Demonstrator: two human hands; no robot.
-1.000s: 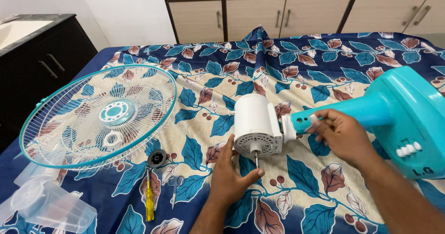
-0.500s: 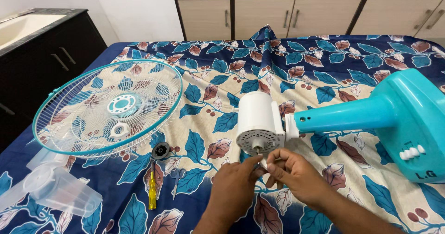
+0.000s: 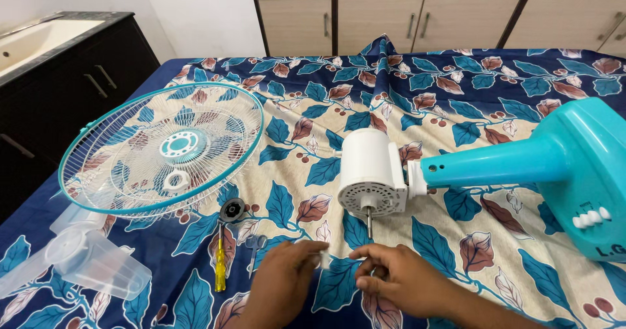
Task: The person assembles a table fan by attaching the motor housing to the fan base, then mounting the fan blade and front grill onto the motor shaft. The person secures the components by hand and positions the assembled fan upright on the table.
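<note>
Turquoise plastic fan base (image 3: pixel 590 172) cut off at right edge, small white item between fingertips (image 3: pixel 324 256) indistinct, clear plastic fan blade (image 3: pixel 78 264) cropped lower left

Fan motor (image 3: pixel 370 169) and its stand (image 3: pixel 521 166) lying on the bed
White round motor on its side, bare metal shaft (image 3: pixel 369 223) pointing toward six o'clock; turquoise stand runs off to three o'clock, widening into a base with white buttons; all flat on leaf-patterned sheet.

Fan grille (image 3: pixel 163 151) lies left of motor housing (image 3: pixel 372 172), screwdriver (image 3: pixel 220 264) before it.
</note>
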